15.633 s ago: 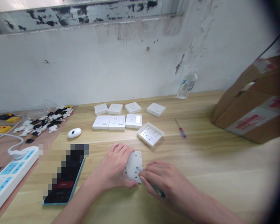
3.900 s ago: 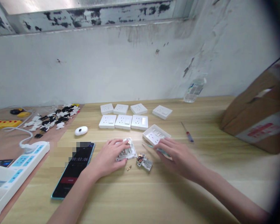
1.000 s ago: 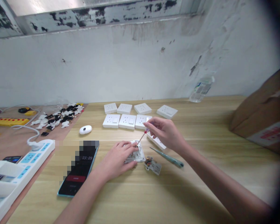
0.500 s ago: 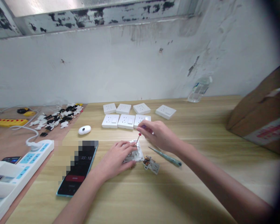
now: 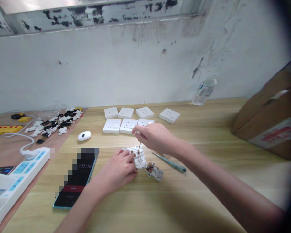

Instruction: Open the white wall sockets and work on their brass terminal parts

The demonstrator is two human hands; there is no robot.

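Observation:
An opened white socket module (image 5: 138, 157) with brass contacts showing lies face down on the wooden table (image 5: 208, 181). My left hand (image 5: 117, 170) presses on its left side, fingers curled on it. My right hand (image 5: 155, 137) is closed round a small screwdriver (image 5: 139, 147) whose shaft points straight down into the module. A loose inner part with copper pieces (image 5: 155, 171) lies just right of the module. A teal-handled tool (image 5: 169, 162) rests on the table beyond it.
Several white wall sockets (image 5: 128, 125) sit in two rows behind the hands. A phone (image 5: 75, 181) lies at left, with a white oval object (image 5: 84, 136), power strips (image 5: 16, 181) and small plastic parts (image 5: 55, 124). A water bottle (image 5: 203, 92) and cardboard box (image 5: 269, 123) stand at right.
My right hand has shifted left and lowered the screwdriver more upright onto the module. My left hand has slid slightly back along the module. Earlier the right hand put down the teal tool.

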